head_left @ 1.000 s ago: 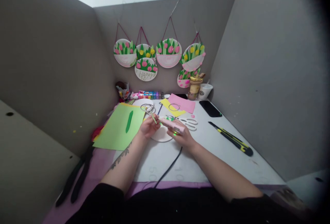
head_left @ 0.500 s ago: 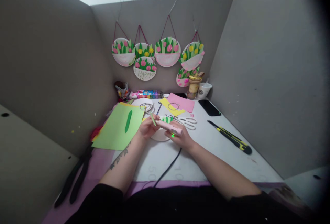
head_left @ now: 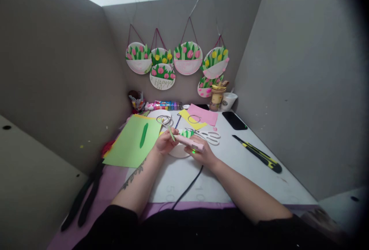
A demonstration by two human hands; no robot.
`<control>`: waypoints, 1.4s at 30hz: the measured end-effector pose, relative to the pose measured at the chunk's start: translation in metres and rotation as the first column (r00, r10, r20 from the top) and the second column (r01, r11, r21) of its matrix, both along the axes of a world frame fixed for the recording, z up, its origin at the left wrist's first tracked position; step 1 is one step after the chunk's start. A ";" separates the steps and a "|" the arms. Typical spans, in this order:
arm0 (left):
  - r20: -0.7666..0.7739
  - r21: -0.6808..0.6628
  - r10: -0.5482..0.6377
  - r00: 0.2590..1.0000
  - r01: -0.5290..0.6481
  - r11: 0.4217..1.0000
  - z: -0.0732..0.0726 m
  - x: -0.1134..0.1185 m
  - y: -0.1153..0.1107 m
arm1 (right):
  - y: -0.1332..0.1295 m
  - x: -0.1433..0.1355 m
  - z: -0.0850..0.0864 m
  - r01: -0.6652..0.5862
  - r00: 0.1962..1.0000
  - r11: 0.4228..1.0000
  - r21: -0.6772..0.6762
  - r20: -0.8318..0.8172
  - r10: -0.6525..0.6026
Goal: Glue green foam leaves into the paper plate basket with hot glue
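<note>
I'm seeing a thin green paper strip (head_left: 172, 133) standing slightly tilted just left of the frame's centre, pinched at its lower end. A pink glue gun (head_left: 188, 143) is lying nearly level at centre frame, its nozzle touching the strip's lower part, a green light glowing on its underside and a black cord (head_left: 187, 189) trailing toward the bottom edge.

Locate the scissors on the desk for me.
Head view: the white-handled scissors lie just beyond the right hand, between the pink sheet and the utility knife.
</note>
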State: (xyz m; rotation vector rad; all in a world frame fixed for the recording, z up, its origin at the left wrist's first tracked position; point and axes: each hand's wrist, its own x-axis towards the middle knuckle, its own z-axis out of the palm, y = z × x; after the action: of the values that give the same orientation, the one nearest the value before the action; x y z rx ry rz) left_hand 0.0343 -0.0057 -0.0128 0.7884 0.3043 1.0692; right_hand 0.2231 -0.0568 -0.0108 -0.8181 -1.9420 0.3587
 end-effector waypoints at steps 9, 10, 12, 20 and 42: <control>-0.001 -0.020 0.028 1.000 -0.028 0.999 0.007 0.000 -0.002 | -0.001 0.000 0.001 -0.033 0.999 0.999 0.006 -0.004 0.033; -0.002 -0.027 0.033 0.999 -0.033 0.999 0.009 0.000 -0.003 | -0.001 0.000 0.001 -0.035 0.999 0.999 0.007 -0.002 0.035; -0.003 -0.041 0.041 0.999 -0.041 0.998 0.012 0.000 -0.004 | -0.002 0.000 0.001 -0.041 0.999 0.999 0.007 -0.002 0.041; 0.020 -0.053 0.045 0.999 -0.044 0.998 0.012 -0.004 -0.001 | -0.001 0.000 -0.001 -0.041 0.999 0.999 -0.005 0.004 0.041; 0.037 -0.077 0.093 0.995 -0.090 0.993 0.018 -0.004 -0.003 | -0.002 0.000 0.000 -0.138 0.990 0.982 -0.129 -0.015 0.137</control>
State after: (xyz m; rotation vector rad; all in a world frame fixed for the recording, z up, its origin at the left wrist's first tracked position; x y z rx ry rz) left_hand 0.0302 -0.0092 0.0054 0.6900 0.3465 1.1521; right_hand 0.2226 -0.0588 -0.0106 -0.7665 -1.9911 0.5744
